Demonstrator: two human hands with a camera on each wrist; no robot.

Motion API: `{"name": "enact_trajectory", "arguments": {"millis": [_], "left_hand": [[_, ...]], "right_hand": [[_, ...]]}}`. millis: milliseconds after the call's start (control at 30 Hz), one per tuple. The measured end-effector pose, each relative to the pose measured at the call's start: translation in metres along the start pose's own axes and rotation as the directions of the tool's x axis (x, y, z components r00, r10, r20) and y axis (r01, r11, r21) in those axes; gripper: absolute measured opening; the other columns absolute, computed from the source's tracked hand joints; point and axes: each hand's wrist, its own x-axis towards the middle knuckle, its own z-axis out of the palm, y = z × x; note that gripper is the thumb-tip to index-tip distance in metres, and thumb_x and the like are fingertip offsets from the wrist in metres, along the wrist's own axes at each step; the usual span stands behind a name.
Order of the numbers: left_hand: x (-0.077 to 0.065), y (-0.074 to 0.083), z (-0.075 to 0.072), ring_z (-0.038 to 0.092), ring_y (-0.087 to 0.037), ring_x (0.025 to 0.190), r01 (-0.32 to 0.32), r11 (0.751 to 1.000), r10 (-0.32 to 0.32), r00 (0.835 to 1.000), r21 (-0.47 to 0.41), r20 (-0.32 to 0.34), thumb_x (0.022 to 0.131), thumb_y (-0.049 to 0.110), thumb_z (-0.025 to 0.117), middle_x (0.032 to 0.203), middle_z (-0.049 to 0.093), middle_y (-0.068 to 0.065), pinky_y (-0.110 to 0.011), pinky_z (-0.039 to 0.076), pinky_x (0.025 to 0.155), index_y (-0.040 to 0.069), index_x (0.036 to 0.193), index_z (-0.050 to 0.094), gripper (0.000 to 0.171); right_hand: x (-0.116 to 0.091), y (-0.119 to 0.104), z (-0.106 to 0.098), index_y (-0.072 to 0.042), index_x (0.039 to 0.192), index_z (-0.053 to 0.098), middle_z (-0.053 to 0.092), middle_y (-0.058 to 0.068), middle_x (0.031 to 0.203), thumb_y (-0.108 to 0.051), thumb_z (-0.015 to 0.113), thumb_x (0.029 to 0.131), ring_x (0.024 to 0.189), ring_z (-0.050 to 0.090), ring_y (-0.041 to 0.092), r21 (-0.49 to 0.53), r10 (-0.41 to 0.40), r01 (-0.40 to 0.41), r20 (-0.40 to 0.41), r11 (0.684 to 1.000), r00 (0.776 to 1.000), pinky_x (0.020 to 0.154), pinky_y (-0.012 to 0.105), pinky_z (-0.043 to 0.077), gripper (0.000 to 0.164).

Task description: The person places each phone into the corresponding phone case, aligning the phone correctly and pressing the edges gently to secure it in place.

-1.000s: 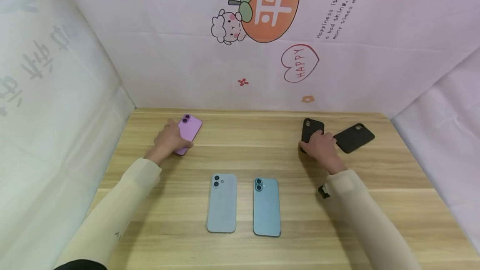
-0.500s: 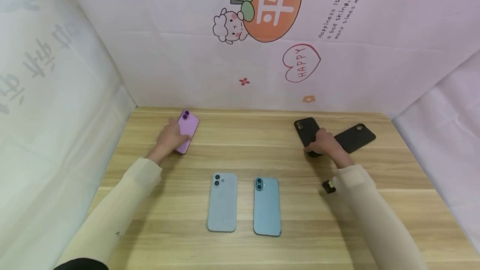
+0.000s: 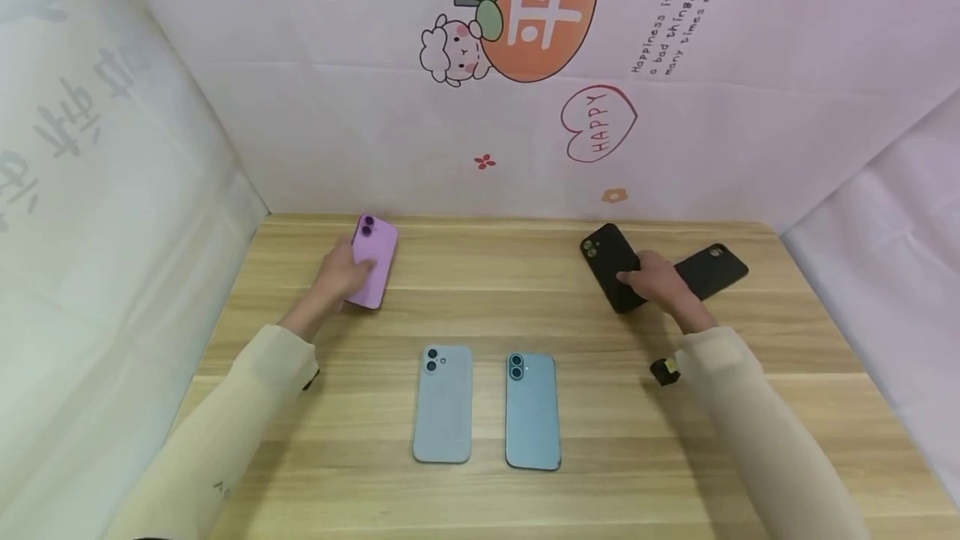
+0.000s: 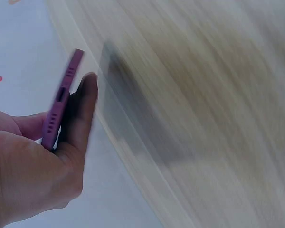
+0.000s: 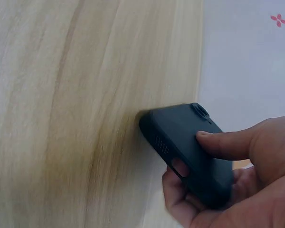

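Note:
My left hand (image 3: 342,272) grips a purple phone (image 3: 378,254) at the far left of the table, thumb across its back and fingers beneath. In the left wrist view the phone (image 4: 61,99) shows edge-on, its bottom port and speaker holes visible, above a shadow on the wood. My right hand (image 3: 656,280) holds a black phone case (image 3: 611,261) with its camera cutout at the upper left. In the right wrist view the thumb presses the back of the case (image 5: 180,137) while the fingers curl under it, and a fingertip shows through the port opening.
A second black phone case (image 3: 716,269) lies just right of my right hand. Nearer me on the wooden table (image 3: 337,482) lie a pale grey-blue phone (image 3: 443,415) and a blue phone (image 3: 533,419) side by side. A printed white cloth (image 3: 360,123) hangs along the back edge.
Both hands have tightened their hold and raised the purple phone and the black case off the table. The case has turned so its camera end points up-left. The other items stayed put.

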Motion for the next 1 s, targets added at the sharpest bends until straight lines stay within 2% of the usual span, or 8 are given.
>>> {"name": "enact_trajectory", "arguments": {"millis": [200,367,533,600,700,800,900,1000], "left_hand": [[-0.011,0.007,0.006,0.065,-0.035,0.108,0.033,0.974,-0.024,0.999,-0.222,0.045,0.111,0.011,0.048,0.139,0.053,-0.031,-0.042,0.062,0.092,-0.006,0.159,0.027,0.054],[-0.025,0.016,0.010,0.074,-0.029,0.101,0.072,0.904,-0.027,0.993,-0.421,0.111,0.114,0.013,0.044,0.139,0.057,-0.032,-0.039,0.064,0.087,-0.002,0.163,0.022,0.056],[-0.039,0.026,0.016,0.075,-0.028,0.107,0.077,0.833,0.009,0.988,-0.547,0.152,0.114,0.012,0.041,0.144,0.057,-0.031,-0.043,0.062,0.093,0.000,0.164,0.019,0.056],[-0.044,0.030,0.020,0.074,-0.030,0.111,0.080,0.811,0.021,0.986,-0.580,0.165,0.115,0.012,0.041,0.146,0.056,-0.029,-0.044,0.062,0.094,0.001,0.164,0.021,0.054],[-0.050,0.034,0.026,0.072,-0.034,0.117,0.104,0.783,0.023,0.980,-0.613,0.196,0.115,0.012,0.041,0.147,0.057,-0.027,-0.046,0.062,0.095,0.002,0.164,0.023,0.053],[-0.057,0.037,0.034,0.069,-0.040,0.123,0.122,0.764,0.031,0.974,-0.634,0.225,0.115,0.012,0.041,0.147,0.057,-0.026,-0.047,0.062,0.094,0.004,0.164,0.023,0.053],[-0.065,0.039,0.042,0.064,-0.043,0.129,0.143,0.731,0.046,0.965,-0.667,0.257,0.115,0.012,0.042,0.148,0.057,-0.026,-0.049,0.061,0.096,0.005,0.164,0.025,0.052],[-0.072,0.041,0.050,0.064,-0.043,0.130,0.157,0.704,0.062,0.958,-0.693,0.280,0.115,0.012,0.042,0.148,0.057,-0.026,-0.051,0.060,0.098,0.006,0.162,0.028,0.050]], "right_hand": [[-0.002,0.005,-0.003,0.019,0.141,0.050,0.052,0.042,0.138,-0.013,0.059,0.105,0.129,0.051,0.053,0.051,-0.030,0.032,-0.052,0.998,0.998,0.104,0.058,0.050,0.049],[-0.006,0.006,-0.005,0.015,0.144,0.052,0.050,0.036,0.145,-0.015,0.065,0.105,0.138,0.045,0.049,0.143,-0.014,0.019,-0.034,0.989,0.999,0.111,0.058,0.045,0.051],[-0.015,-0.003,-0.008,0.011,0.134,0.062,0.063,0.017,0.103,-0.021,0.071,0.103,0.108,0.053,0.032,0.178,-0.033,0.041,-0.050,0.983,0.998,0.096,0.048,0.045,0.045],[-0.020,-0.009,-0.008,0.011,0.140,0.058,0.068,0.019,0.107,-0.020,0.071,0.103,0.107,0.061,0.028,0.236,-0.047,0.057,-0.048,0.970,0.998,0.101,0.046,0.049,0.050],[-0.027,-0.020,-0.007,0.009,0.154,0.043,0.068,0.026,0.132,-0.017,0.071,0.103,0.109,0.071,0.021,0.331,-0.070,0.077,-0.034,0.940,0.997,0.111,0.046,0.050,0.064],[-0.036,-0.032,-0.005,0.009,0.158,0.036,0.063,0.031,0.139,-0.013,0.068,0.105,0.107,0.074,0.018,0.407,-0.113,0.114,-0.026,0.906,0.993,0.104,0.039,0.056,0.066],[-0.044,-0.044,-0.002,0.008,0.154,0.044,0.063,0.030,0.139,-0.011,0.064,0.107,0.104,0.074,0.013,0.470,-0.157,0.153,-0.031,0.869,0.987,0.093,0.027,0.060,0.055],[-0.053,-0.058,0.002,0.009,0.149,0.051,0.064,0.027,0.138,-0.015,0.062,0.108,0.103,0.074,0.009,0.517,-0.190,0.184,-0.042,0.836,0.981,0.088,0.022,0.060,0.048]]}}
